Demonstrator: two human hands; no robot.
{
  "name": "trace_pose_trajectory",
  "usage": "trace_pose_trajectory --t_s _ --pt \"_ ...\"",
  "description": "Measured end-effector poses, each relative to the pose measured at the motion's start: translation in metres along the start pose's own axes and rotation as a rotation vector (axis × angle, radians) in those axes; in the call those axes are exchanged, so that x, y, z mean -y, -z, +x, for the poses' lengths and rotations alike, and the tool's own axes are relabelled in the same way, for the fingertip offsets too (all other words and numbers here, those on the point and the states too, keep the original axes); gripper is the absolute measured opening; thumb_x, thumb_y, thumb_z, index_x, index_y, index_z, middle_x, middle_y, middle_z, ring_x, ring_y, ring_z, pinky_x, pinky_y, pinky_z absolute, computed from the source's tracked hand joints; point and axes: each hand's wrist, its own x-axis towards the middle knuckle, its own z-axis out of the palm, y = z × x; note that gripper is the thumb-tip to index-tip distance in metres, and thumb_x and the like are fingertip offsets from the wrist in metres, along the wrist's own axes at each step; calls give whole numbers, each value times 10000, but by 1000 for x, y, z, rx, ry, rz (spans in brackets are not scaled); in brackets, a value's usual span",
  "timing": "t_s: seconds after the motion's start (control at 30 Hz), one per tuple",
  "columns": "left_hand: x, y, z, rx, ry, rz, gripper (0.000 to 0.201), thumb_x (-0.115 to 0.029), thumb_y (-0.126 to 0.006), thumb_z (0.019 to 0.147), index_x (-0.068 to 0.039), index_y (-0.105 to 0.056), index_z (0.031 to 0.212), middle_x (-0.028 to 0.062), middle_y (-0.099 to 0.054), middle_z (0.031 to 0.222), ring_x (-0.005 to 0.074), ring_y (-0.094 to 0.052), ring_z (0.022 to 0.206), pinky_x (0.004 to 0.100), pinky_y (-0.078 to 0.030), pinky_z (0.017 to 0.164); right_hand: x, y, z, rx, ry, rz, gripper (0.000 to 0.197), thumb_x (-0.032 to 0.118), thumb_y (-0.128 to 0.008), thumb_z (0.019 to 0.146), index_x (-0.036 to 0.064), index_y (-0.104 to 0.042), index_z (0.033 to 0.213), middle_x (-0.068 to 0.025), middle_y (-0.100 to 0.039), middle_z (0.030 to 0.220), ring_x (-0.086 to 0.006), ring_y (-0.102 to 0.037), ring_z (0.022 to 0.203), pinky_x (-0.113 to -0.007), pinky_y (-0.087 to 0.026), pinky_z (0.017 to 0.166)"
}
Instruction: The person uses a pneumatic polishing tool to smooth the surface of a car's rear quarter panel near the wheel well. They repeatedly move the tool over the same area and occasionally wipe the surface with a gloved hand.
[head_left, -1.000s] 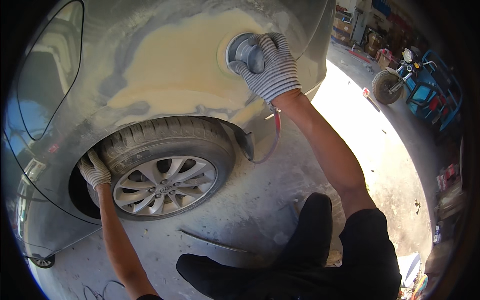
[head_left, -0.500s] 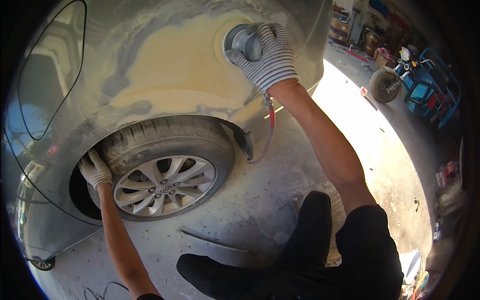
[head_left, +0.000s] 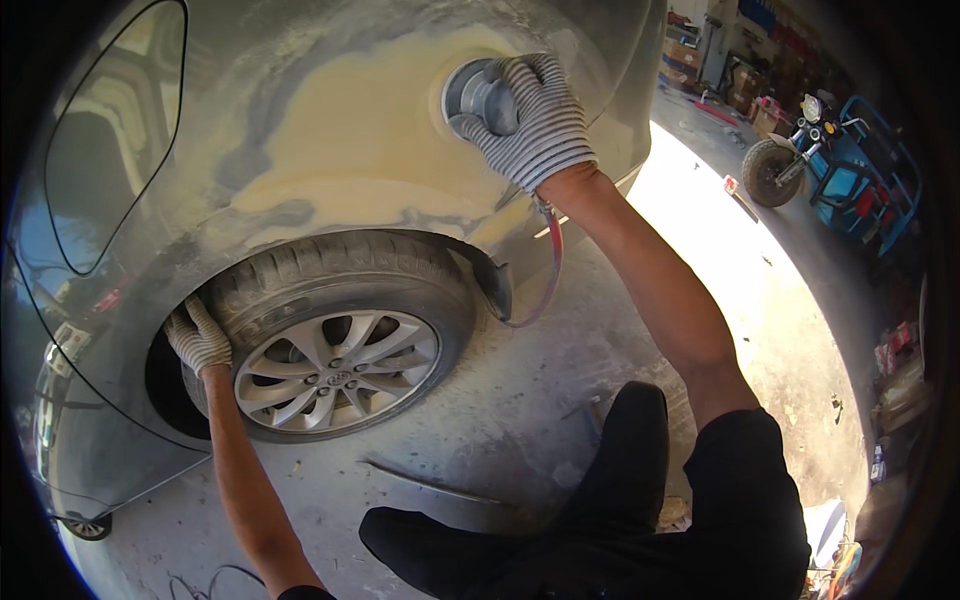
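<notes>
Above the tyre: right fingers curled round the sander, best kept flat.
Wheel arch: left fingers half-hidden; grip unclear.

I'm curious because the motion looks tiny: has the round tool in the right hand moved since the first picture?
Yes, slightly: the round tool, gripped by the right hand, sits a little further left, judged against the wheel.
</notes>
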Motion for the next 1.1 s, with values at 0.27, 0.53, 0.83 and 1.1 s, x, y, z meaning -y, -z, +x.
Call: trace_pose_trajectory --t_s 0.27,0.53,0.83,1.1 --pt "-6 5 0 5 30 -26 587 -442 -538 1046 74 -638 1306 331 -611 1357 527 -537 1248 523 -392 1103 2 -1 -3 47 74 -9 634 417 -901 741 43 -627 1173 -209 -590 1216 -375 -650 1072 -452 -576 941" --pt "-2 6 1 31 81 22 608 -469 -524 1038 73 -653 1281 338 -615 1337 542 -532 1233 539 -396 1091 8 2 6 51 19 14 628 422 -906 740 54 -637 1172 -202 -585 1247 -381 -671 1040 -463 -593 905" --pt "-6 5 1 2 29 40 595 -462 -508 1036 61 -660 1276 344 -617 1323 552 -533 1221 565 -404 1073 10 5 15 18 -5 -11 700 442 -899 743 18 -624 1228 -191 -582 1190 -357 -652 1100 -415 -588 940" --pt "-15 3 0 -6 47 17 603 -464 -509 1032 65 -652 1284 346 -611 1332 555 -530 1218 572 -400 1073 13 18 34 49 -187 16 711 452 -889 752 35 -626 1265 -212 -581 1276 -393 -651 1110 -450 -589 936"
